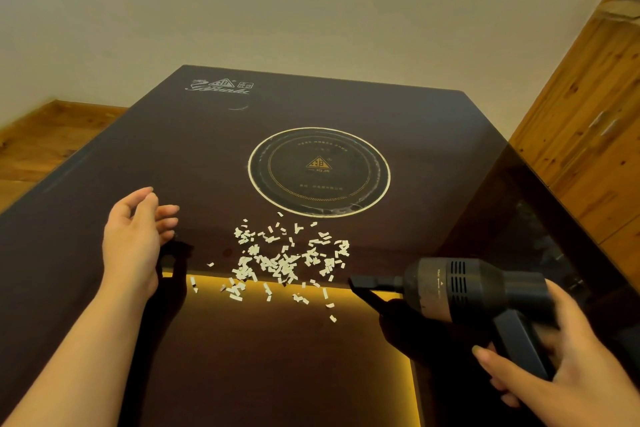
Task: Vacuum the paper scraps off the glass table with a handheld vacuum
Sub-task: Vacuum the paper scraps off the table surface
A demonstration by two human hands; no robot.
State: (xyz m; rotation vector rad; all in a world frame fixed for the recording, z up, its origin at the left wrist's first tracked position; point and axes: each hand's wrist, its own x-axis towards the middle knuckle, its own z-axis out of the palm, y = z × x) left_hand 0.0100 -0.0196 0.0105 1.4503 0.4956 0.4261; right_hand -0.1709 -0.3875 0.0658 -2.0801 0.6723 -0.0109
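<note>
At the left of the frame the dark glass surface (104,156) runs out to its left edge, with wooden floor (41,139) beyond it. The left hand (133,239) hovers over bare glass at centre left, fingers (166,222) loosely spread, holding nothing. Just right of it, in the lower centre, the white paper scraps (280,262) lie scattered in a loose patch below the round hob ring (319,172). At lower right the right hand (550,364) grips the black handheld vacuum (460,288) by its handle, nozzle pointing left, near the scraps. A wooden cabinet (588,107) stands beyond the right edge.
</note>
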